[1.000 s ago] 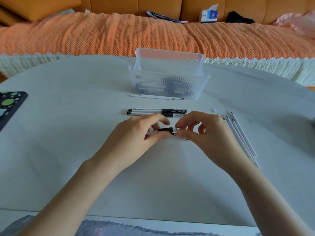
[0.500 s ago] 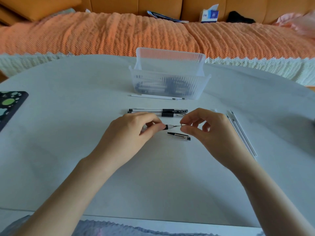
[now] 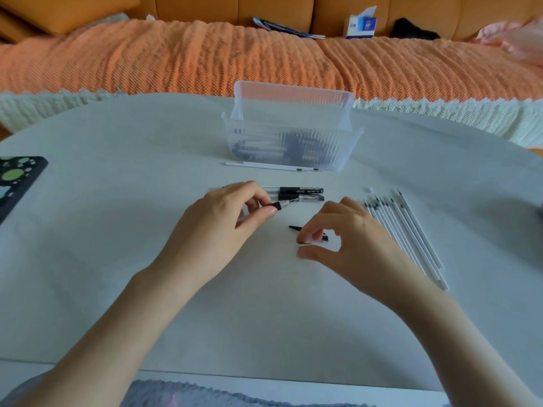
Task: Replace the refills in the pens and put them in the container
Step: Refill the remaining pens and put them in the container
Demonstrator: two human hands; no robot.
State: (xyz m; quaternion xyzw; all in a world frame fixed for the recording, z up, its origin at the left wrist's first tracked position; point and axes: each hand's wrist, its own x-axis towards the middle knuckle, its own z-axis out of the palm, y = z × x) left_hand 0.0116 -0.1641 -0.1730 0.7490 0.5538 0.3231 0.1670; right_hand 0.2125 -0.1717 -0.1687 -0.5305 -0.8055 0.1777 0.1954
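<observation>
The ribbed clear plastic container [image 3: 291, 142] is on a plain white table [image 3: 117, 245]. Before it lie clear plastic pens [image 3: 293, 190] with black grips and caps, and a clear pen barrel [image 3: 282, 204] with a black grip. Right of it are thin white refills [image 3: 396, 230], black-tipped. Behind it is an orange textured blanket [image 3: 176, 60] edged in white lace.

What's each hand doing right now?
Left hand: holding the pen by its black grip.
Right hand: curled over the black cap; whether it pinches anything cannot be told.
</observation>
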